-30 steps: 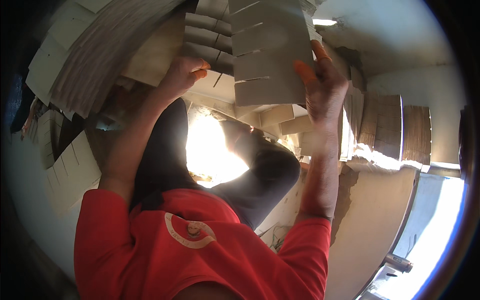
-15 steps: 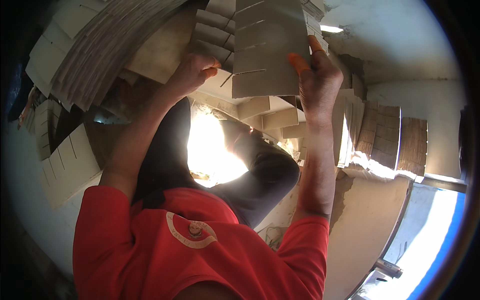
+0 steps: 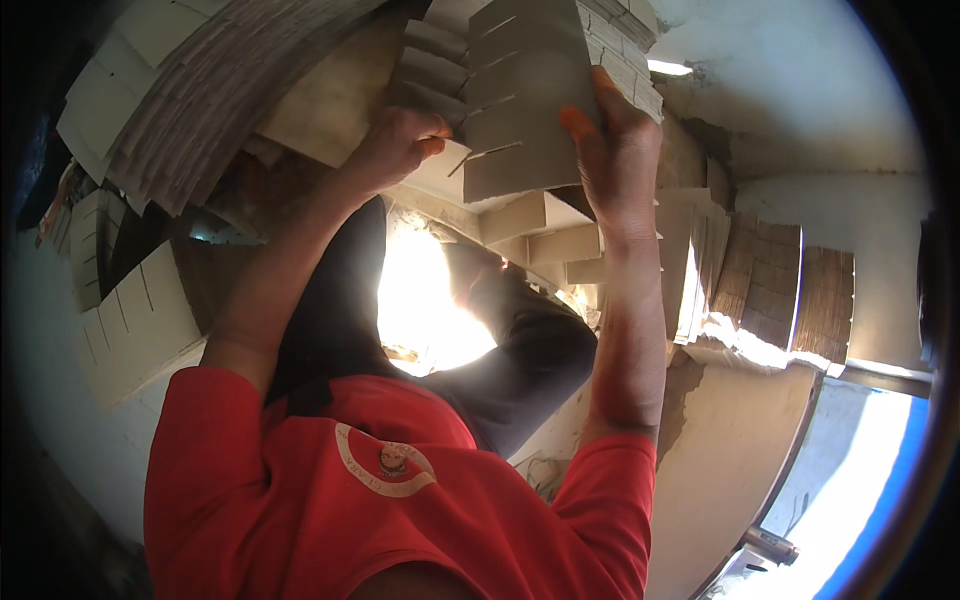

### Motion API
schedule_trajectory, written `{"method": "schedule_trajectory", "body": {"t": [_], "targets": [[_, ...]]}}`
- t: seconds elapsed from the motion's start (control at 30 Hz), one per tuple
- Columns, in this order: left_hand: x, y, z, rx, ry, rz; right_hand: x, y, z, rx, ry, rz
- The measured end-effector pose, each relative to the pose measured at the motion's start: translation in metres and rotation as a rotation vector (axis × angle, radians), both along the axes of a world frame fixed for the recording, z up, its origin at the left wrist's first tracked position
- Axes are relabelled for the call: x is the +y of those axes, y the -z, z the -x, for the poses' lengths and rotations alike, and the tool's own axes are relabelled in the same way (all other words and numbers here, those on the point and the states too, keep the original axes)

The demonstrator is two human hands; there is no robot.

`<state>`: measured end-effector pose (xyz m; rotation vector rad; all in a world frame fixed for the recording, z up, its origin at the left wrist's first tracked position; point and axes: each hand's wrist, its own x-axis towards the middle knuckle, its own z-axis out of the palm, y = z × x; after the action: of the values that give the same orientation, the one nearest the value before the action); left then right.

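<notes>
My right hand (image 3: 620, 160), with orange covers on the thumb and a finger, grips the right edge of a grey slotted cardboard sheet (image 3: 525, 110). Several parallel slits run in from the sheet's left edge. To its left my left hand (image 3: 400, 145) is closed, orange-covered fingertips pinching the edge of a pale cardboard piece (image 3: 432, 178). Part of that piece passes behind the slotted sheet. Just beyond the left hand are overlapping cardboard strips (image 3: 432, 70), and more cardboard dividers (image 3: 560, 243) stand below the sheet.
A tall stack of cardboard sheets (image 3: 215, 95) leans at the far left. Slotted pieces (image 3: 145, 305) lie beside my left arm. More stacked cardboard (image 3: 770, 275) stands to the right. Between my legs (image 3: 330, 300) glares a bright patch of light.
My right hand has moved a little left, carrying the slotted sheet, which now leans more and uncovers cardboard at its right. My left hand has barely shifted and stays closed.
</notes>
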<state>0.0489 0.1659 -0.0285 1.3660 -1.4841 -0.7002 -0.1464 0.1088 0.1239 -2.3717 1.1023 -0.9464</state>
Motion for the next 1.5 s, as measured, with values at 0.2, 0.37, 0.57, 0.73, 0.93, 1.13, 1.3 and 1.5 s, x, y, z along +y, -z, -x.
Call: {"method": "schedule_trajectory", "body": {"t": [0.2, 0.37, 0.57, 0.73, 0.93, 1.13, 1.3, 1.5], "targets": [[-0.005, 0.007, -0.003, 0.007, -0.002, 0.045, -0.001, -0.002, -0.008, 0.123, -0.035, 0.172], [-0.007, 0.011, -0.001, -0.019, -0.011, 0.069, 0.008, 0.009, -0.010, 0.119, 0.008, 0.294], [-0.008, 0.008, -0.002, -0.026, -0.018, 0.064, -0.002, 0.005, -0.015, 0.149, -0.062, 0.156], [-0.009, 0.011, -0.002, -0.026, -0.026, 0.066, -0.016, 0.034, -0.021, 0.188, -0.138, 0.092], [-0.010, 0.008, -0.001, -0.002, 0.001, 0.046, -0.011, 0.070, -0.027, 0.170, -0.131, -0.139], [-0.009, 0.008, -0.001, -0.003, -0.018, 0.054, -0.008, 0.068, -0.034, 0.203, -0.235, -0.122], [-0.010, 0.003, 0.003, 0.044, 0.026, 0.018, -0.018, 0.100, -0.035, 0.397, -0.201, -0.029], [-0.006, 0.001, 0.001, -0.004, -0.043, -0.027, -0.015, 0.076, -0.040, 0.451, -0.192, -0.308]]}}
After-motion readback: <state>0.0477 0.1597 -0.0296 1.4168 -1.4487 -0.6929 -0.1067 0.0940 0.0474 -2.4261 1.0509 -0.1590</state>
